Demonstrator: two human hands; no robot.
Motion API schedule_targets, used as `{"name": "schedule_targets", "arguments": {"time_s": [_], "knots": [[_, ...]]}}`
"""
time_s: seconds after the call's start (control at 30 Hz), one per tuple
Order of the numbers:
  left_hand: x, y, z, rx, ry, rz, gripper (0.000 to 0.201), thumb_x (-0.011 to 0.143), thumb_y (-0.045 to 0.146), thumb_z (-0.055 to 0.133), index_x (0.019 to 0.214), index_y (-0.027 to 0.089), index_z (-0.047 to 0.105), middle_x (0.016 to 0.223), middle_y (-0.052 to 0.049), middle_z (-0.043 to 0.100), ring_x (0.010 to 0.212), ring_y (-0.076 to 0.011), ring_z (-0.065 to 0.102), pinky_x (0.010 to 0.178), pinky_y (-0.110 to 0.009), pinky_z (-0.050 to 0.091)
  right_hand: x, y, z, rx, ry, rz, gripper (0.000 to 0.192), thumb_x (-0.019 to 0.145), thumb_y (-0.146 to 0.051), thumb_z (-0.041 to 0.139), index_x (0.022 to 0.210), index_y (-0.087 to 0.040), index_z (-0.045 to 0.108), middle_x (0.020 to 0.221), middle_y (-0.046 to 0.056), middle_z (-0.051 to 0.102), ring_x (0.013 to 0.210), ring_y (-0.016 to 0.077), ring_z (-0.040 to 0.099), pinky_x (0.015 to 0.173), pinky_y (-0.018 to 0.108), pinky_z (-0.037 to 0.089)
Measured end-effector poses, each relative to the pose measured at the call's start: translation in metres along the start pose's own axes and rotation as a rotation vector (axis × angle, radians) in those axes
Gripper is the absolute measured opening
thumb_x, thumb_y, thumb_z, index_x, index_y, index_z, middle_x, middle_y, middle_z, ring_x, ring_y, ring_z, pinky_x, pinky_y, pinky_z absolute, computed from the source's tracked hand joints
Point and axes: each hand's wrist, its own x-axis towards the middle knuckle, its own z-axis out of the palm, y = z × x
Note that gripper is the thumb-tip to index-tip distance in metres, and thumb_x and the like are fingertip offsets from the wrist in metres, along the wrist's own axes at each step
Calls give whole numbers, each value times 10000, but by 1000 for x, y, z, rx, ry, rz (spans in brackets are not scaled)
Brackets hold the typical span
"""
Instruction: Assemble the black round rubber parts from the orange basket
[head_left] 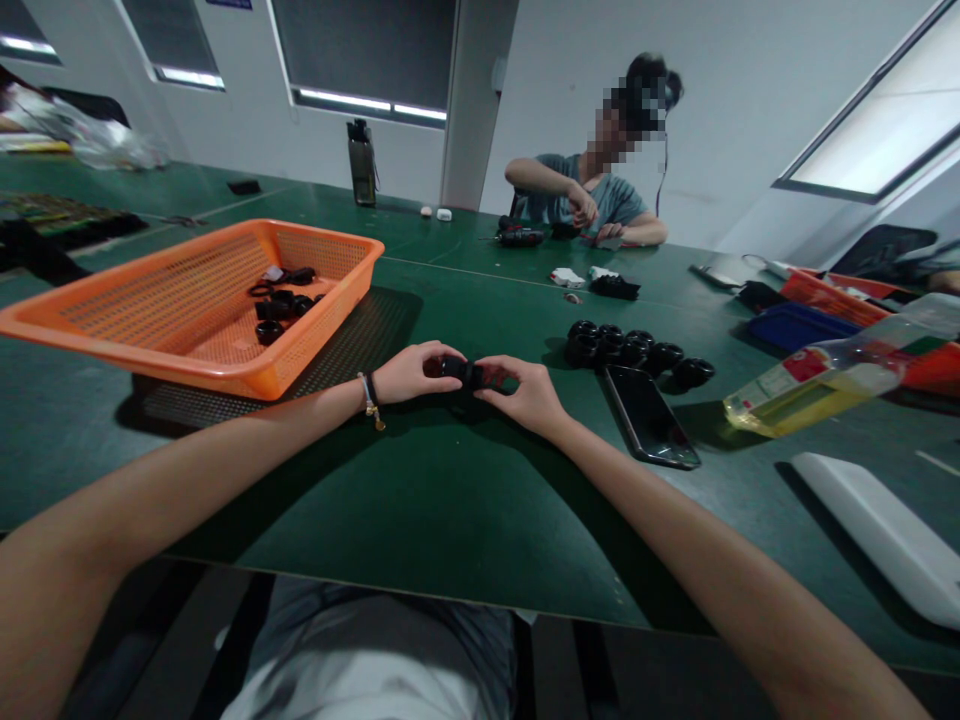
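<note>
Between my two hands, just above the green table (450,500), is a small black ring-shaped part (463,372). My left hand (416,372) pinches its left side with thumb and fingers. From the other side, my right hand (521,390) grips it the same way. Whether it is one piece or two fitted together I cannot tell. Right of my right hand stands a cluster of several black round parts (634,350). More black parts (281,312), some with straps or cords, lie in the orange basket (322,345) to the left.
A dark phone (651,415) lies right of my right forearm. Beyond it are a tilted bottle of yellow liquid (817,385) and a white block (877,535). Across the table a person (592,190) works near a power drill (517,234). A dark drink bottle (361,165) stands at the back.
</note>
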Motion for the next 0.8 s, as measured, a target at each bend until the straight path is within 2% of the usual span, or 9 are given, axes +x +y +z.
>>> {"name": "schedule_targets", "arguments": {"time_s": [0.8], "knots": [[0, -1, 0, -13, 4, 28, 378, 689, 347, 628, 995, 128, 595, 953, -57, 588, 799, -142, 560, 717, -263, 457, 1, -2, -1, -18, 4, 0, 260, 667, -213, 678, 923, -188, 642, 773, 11, 686, 663, 140, 621, 634, 280, 512]]}}
